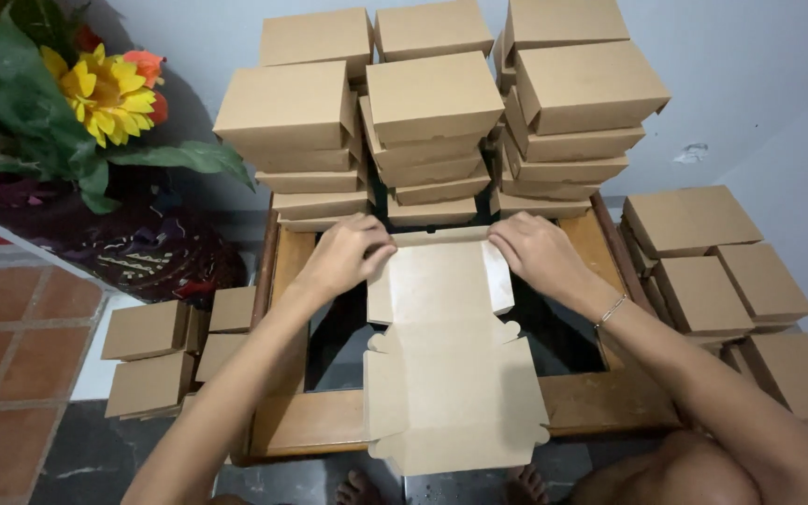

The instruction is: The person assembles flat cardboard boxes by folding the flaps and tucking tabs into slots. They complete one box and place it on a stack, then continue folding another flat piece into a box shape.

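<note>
Brown card — a flat, unfolded box blank point(448, 365) lies on the low wooden table point(600, 402), its far end bent upward. The left hand point(348, 254) pinches the far left flap; the right hand point(537, 252) pinches the far right one. Folded boxes point(434, 103) stand stacked just behind — more point(703, 281) beside the table.

- head cam looking steeply down from the person's head, facing forward at wooden table point(600, 397)
- sitting close; only one view, nothing shared
</note>
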